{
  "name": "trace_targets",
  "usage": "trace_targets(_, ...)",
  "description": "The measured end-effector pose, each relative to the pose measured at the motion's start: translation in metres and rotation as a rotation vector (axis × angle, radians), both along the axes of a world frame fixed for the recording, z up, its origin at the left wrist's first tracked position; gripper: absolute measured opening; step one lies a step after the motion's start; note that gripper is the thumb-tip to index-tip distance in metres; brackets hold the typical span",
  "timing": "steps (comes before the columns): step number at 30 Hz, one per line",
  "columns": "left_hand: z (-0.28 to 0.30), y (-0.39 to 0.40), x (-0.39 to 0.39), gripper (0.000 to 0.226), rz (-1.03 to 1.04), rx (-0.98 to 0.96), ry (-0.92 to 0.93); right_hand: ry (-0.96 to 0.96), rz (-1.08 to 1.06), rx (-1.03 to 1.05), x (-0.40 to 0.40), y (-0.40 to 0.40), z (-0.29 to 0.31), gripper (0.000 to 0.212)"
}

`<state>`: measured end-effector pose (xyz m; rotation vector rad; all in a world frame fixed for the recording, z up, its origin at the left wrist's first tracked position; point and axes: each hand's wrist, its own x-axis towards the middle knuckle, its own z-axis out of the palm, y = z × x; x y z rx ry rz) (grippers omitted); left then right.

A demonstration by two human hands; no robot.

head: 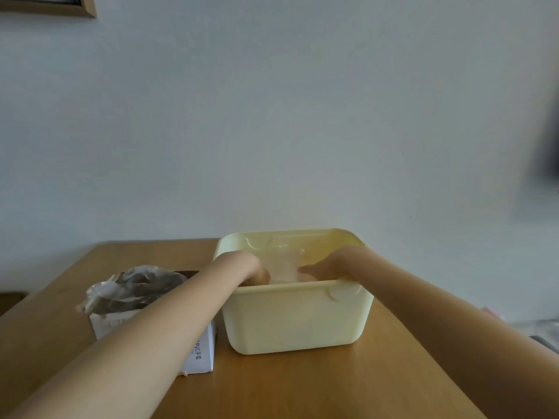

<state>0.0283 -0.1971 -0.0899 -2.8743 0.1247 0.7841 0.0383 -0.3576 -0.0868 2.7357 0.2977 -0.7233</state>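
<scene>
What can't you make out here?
Head view only.
Fingers of left hand and right hand: hidden behind the tub's near wall, grip unclear.
Clear thing in the tub: blurred, partly covered by hands.
Box label: mostly hidden by left arm.
Dark shape: blurred, cut by right edge.

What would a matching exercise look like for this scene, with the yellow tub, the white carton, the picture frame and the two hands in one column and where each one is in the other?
Column one:
1. yellow tub
2. white carton
3. picture frame
4. left hand and right hand

Column two:
a. on the wall, top left corner of the view
b. reaching into the tub
c. on the table, right of the carton
d. on the table, left of the tub, crumpled clear plastic at its top

Pairs: 1-c; 2-d; 3-a; 4-b
</scene>
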Motion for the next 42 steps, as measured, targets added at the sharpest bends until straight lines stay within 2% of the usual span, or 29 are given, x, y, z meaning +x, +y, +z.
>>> trace_targets(2,0.007,-0.002,-0.003,0.045,-0.017,-0.053,0.026,0.055,-0.115,0.126,-0.003,0.0,0.002,0.054)
trace_targets(5,0.027,0.002,-0.016,0.05,-0.045,-0.229,0.013,0.081,-0.235,0.264,-0.01,-0.001,0.008,0.065)
trace_targets(7,0.041,0.012,-0.023,0.049,-0.042,-0.41,-0.056,0.037,-0.195,0.277,-0.02,0.003,0.022,0.078)
trace_targets(9,0.057,0.028,-0.033,0.037,-0.04,-0.571,-0.119,0.014,-0.179,0.356,-0.026,0.006,0.04,0.084)
trace_targets(11,0.069,0.05,-0.046,0.024,-0.052,-0.65,-0.199,-0.034,-0.14,0.449,-0.037,0.019,0.06,0.076)
trace_targets(12,0.073,0.061,-0.052,0.019,-0.057,-0.677,-0.257,-0.094,-0.09,0.49,-0.041,0.027,0.067,0.065)
trace_targets(14,0.076,0.086,-0.064,0.018,-0.038,-0.718,-0.41,-0.249,0.044,0.606,-0.048,0.051,0.078,0.037)
trace_targets(16,0.072,0.111,-0.075,0.019,0.021,-0.737,-0.505,-0.344,0.17,0.741,-0.061,0.082,0.084,0.018)
trace_targets(18,0.063,0.134,-0.084,0.017,0.068,-0.705,-0.534,-0.351,0.278,0.779,-0.074,0.117,0.079,0.022)
trace_targets(20,0.053,0.148,-0.091,0.022,0.103,-0.624,-0.566,-0.382,0.358,0.642,-0.077,0.149,0.06,0.036)
trace_targets(23,0.048,0.162,-0.103,0.039,0.122,-0.651,-0.589,-0.483,0.417,0.553,-0.072,0.182,0.031,0.027)
trace_targets(25,0.047,0.166,-0.104,0.043,0.113,-0.684,-0.578,-0.536,0.38,0.64,-0.069,0.19,0.027,0.021)
trace_targets(27,0.047,0.167,-0.103,0.038,0.104,-0.707,-0.561,-0.538,0.341,0.797,-0.068,0.193,0.036,0.019)
trace_targets(29,0.048,0.165,-0.1,0.016,0.129,-0.803,-0.642,-0.491,0.247,1.072,-0.07,0.192,0.05,0.014)
trace_targets(31,0.053,0.162,-0.097,0.027,0.19,-1.051,-0.749,-0.387,0.116,1.408,-0.073,0.185,0.062,0.017)
trace_targets(33,0.06,0.158,-0.098,0.031,0.223,-1.224,-0.823,-0.153,-0.011,1.607,-0.074,0.172,0.072,0.016)
trace_targets(35,0.066,0.154,-0.099,0.028,0.212,-1.21,-0.877,0.058,-0.054,1.598,-0.076,0.158,0.074,0.025)
trace_targets(38,0.068,0.149,-0.097,0.027,0.255,-1.215,-0.902,0.144,0.013,1.455,-0.082,0.144,0.072,0.003)
trace_targets(42,0.063,0.139,-0.095,0.03,0.323,-1.242,-1.004,0.283,-0.068,1.386,-0.088,0.132,0.063,0.024)
